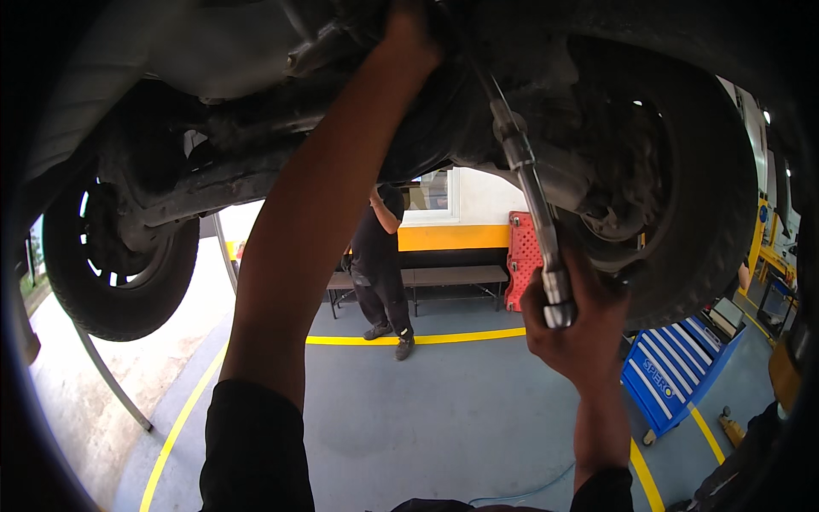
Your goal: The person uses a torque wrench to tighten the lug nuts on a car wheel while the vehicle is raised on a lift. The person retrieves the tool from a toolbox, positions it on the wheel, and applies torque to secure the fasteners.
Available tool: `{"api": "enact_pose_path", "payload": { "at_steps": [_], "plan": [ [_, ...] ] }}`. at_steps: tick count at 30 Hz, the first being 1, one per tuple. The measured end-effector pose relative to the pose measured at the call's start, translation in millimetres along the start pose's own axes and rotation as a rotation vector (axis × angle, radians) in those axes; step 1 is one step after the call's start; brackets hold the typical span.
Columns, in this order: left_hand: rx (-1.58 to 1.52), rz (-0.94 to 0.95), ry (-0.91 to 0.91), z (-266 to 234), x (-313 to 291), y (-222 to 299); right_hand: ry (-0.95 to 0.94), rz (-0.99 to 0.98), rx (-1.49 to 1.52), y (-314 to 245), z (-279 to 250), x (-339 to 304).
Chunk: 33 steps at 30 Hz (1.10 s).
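My right hand (580, 316) is wrapped round the lower end of a long chrome wrench (531, 175). The tool slants up and to the left, and its dark upper bar runs into the shadow under a raised vehicle. My left hand (411, 32) reaches up at the top middle, close to the wrench's upper end. Its fingers are lost in the dark and blur, so what it touches is hidden. Around both hands is the vehicle's underside, with an axle tube (217, 183) crossing to the left.
A tyre hangs on the left (128, 294) and a larger tyre (712, 188) on the right. Ahead stands a person in dark clothes (375, 256) before a bench (456, 276). A red perforated panel (523, 256) leans behind. A blue tool cart (670, 375) stands at right.
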<state>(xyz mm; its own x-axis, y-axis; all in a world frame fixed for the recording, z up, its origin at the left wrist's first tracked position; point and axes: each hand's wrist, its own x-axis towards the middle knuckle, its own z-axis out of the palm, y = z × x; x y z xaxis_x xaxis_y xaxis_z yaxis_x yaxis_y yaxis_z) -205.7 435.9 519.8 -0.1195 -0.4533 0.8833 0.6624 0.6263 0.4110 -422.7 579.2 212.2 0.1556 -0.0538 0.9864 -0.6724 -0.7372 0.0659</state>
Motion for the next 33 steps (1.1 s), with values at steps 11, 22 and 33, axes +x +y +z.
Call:
{"api": "enact_pose_path", "payload": {
  "at_steps": [11, 22, 33],
  "plan": [
    [-0.149, 0.135, 0.019, -28.9, 25.6, 11.3, -0.210, -0.233, -0.477, -22.6, -4.1, 56.7],
    [-0.035, -0.058, -0.332, -93.0, 74.7, 19.8, -0.036, 0.325, 0.857, -39.6, 60.4, 37.3],
    [0.081, 0.103, 0.143, -65.1, 57.8, 15.3, -0.335, -0.118, -0.384, -42.8, 19.1, 73.4]
  ]
}}
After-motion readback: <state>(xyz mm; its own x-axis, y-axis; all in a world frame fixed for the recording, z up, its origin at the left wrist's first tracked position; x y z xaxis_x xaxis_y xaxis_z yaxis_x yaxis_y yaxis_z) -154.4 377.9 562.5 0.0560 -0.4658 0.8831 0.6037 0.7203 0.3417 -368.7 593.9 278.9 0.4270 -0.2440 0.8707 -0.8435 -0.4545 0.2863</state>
